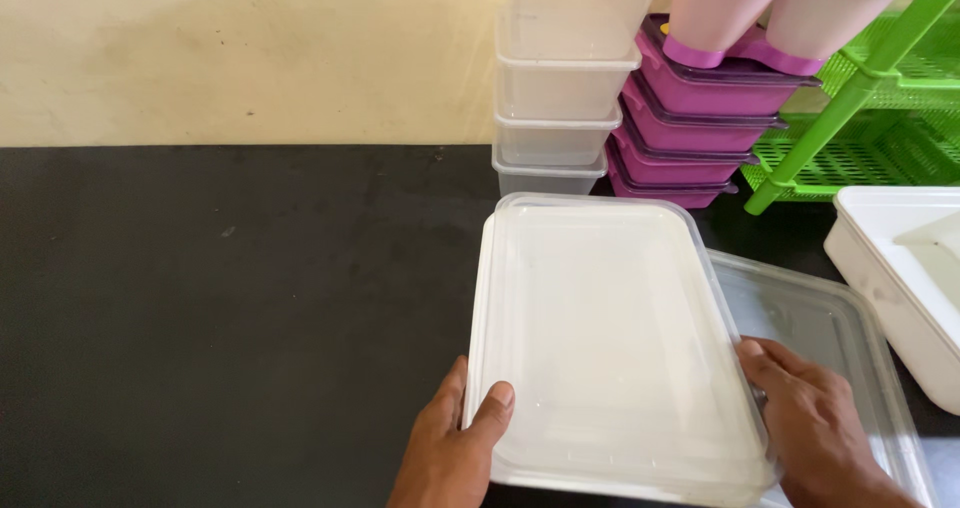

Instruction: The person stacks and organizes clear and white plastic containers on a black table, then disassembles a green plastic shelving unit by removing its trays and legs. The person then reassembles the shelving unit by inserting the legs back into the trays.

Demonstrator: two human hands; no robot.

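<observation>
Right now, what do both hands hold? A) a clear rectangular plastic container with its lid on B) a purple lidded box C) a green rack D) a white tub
A: the left hand and right hand grip opposite edges of the clear rectangular plastic container on the black table.

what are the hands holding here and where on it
Both hands hold the lidded clear plastic container by its near corners: the left hand at the near-left edge, thumb over the lid, and the right hand at the near-right edge.
</observation>
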